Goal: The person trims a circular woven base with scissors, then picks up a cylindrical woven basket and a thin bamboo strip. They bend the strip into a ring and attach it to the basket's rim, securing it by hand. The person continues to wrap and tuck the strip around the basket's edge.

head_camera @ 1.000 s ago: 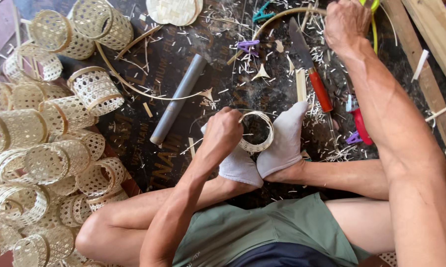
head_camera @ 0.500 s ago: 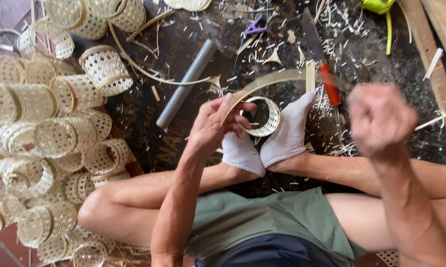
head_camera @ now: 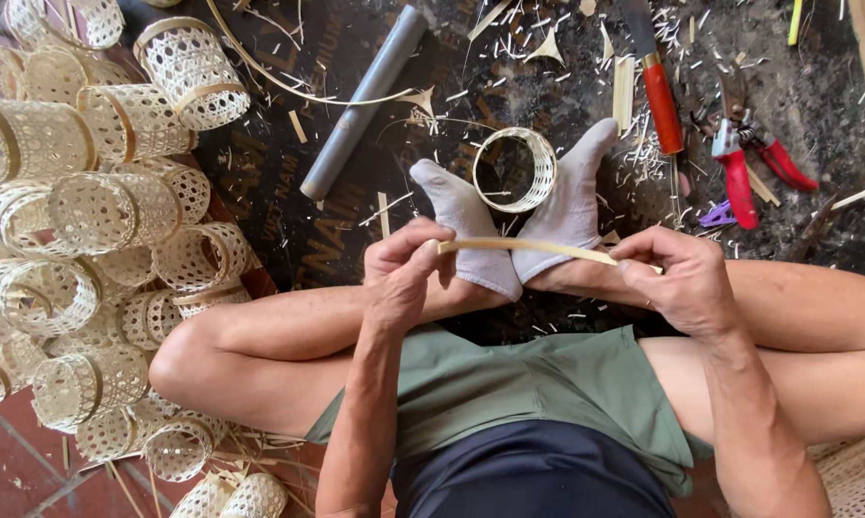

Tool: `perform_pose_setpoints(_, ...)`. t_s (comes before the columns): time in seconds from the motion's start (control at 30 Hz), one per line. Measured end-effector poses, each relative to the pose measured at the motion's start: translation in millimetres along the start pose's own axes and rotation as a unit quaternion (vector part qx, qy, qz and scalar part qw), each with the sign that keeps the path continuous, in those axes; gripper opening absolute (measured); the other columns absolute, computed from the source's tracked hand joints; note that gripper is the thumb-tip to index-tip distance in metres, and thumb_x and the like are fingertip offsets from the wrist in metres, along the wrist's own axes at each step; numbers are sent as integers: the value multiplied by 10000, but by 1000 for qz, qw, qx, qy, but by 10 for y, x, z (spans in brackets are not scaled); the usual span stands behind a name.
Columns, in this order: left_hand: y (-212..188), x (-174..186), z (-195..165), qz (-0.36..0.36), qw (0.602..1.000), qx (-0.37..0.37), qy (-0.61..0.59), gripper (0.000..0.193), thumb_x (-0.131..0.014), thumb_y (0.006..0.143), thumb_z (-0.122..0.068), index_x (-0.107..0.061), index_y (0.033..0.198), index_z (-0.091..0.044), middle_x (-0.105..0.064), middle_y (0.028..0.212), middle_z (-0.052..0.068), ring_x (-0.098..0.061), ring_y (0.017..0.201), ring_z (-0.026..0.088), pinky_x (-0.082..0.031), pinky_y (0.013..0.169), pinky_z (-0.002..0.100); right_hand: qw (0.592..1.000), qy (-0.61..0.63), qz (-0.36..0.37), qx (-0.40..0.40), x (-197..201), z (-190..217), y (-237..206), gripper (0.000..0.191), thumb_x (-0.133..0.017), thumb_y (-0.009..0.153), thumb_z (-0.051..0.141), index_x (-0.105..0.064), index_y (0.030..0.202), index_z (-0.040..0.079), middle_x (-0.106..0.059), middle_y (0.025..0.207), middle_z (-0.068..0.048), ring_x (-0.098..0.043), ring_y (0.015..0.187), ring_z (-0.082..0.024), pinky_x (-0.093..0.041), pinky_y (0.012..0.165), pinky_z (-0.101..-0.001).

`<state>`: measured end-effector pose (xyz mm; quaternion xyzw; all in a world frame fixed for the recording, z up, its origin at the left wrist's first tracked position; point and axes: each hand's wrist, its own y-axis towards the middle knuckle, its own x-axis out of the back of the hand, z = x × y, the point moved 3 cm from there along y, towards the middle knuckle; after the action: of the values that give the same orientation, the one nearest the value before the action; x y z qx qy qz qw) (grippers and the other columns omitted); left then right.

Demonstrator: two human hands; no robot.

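Observation:
A thin pale bamboo strip (head_camera: 533, 249) runs level between my two hands, just above my crossed legs. My left hand (head_camera: 404, 270) pinches its left end. My right hand (head_camera: 677, 278) grips its right end. Beyond the strip, a small woven bamboo ring (head_camera: 515, 170) stands held between my two feet in white socks (head_camera: 471, 223).
Several finished woven bamboo baskets (head_camera: 87, 221) are piled at the left. A grey tube (head_camera: 361, 104) lies on the dark mat. A red-handled knife (head_camera: 659, 88) and red pruning shears (head_camera: 744, 163) rest at the upper right among bamboo shavings.
My right hand came back from the far right and took the strip's right end. My left hand left the ring and now holds the strip's left end, nearer my body.

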<state>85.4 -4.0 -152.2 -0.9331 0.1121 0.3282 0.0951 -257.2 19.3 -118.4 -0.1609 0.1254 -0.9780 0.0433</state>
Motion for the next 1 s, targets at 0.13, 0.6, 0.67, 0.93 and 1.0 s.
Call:
perform_pose_setpoints(0.13,47,-99,-44,0,997,-34,75,189,-669,1129,-121,-709,1063,52,-668,1277,266,-619,768,143,-523,686,258,962,233,8,-142,36,-203,-6,105,-661,878,-53,-709,971,-58,-619,730,-14,-462,544,-25,-331,470,-191)
perform_pose_setpoints(0.6,264,-351,-331,42,996,69,-40,147,-719,1050,-79,-738,1111,54,-721,1021,193,-645,755,186,-531,662,303,906,416,30,66,50,309,227,321,-795,975,185,-727,1184,-49,-717,1101,-187,-711,774,-211,-591,681,-296)
perform_pose_setpoints(0.67,341,-436,-516,159,981,33,105,133,-732,1060,-109,-744,1089,20,-725,1035,142,-664,825,181,-544,726,310,931,314,69,171,179,626,351,307,-760,958,242,-737,1169,19,-726,1186,-179,-742,824,-190,-622,729,-312)
perform_pose_setpoints(0.93,695,-623,-456,327,725,-141,590,349,-807,858,-215,-691,1158,-80,-686,1128,53,-643,961,251,-541,797,387,819,-268,236,448,-227,1084,758,299,-761,792,158,-734,1052,12,-708,998,-134,-705,744,-240,-572,630,-348)
perform_pose_setpoints(1.0,803,-537,-365,322,692,-173,622,377,-755,842,-237,-676,1171,-69,-676,1164,75,-622,1013,269,-507,853,429,790,-312,225,478,-396,992,890,317,-739,801,206,-703,1039,0,-682,971,-122,-681,738,-246,-552,631,-359)
